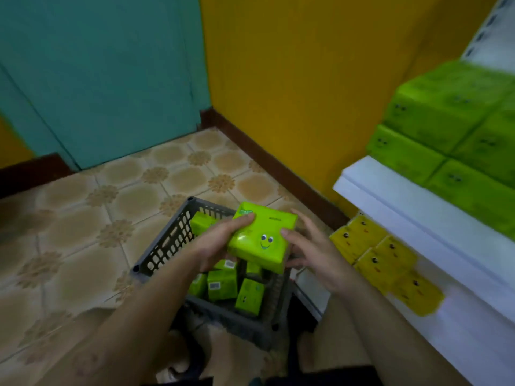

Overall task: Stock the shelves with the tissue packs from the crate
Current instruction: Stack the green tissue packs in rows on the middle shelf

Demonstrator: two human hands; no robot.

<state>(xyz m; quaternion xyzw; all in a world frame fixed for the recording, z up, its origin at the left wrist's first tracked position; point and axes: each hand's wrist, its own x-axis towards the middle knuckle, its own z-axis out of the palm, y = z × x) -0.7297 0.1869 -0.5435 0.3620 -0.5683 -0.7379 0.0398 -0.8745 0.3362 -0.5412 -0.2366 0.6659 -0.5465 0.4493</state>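
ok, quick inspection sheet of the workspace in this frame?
surface: patterned floor tiles, grey crate standing on them.
job's things: green tissue pack held above the crate; loose green packs inside it; stacked green packs on the upper shelf; yellow packs on the lower shelf.
clutter: nothing seen.
grips: left hand and right hand each hold one side of the green tissue pack.
cables: nothing seen.
surroundings: teal door, yellow wall, dark skirting.

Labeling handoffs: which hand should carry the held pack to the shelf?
Likely right: the right hand grips the green pack on the side nearest the shelf; the left hand holds the far side, over the crate.
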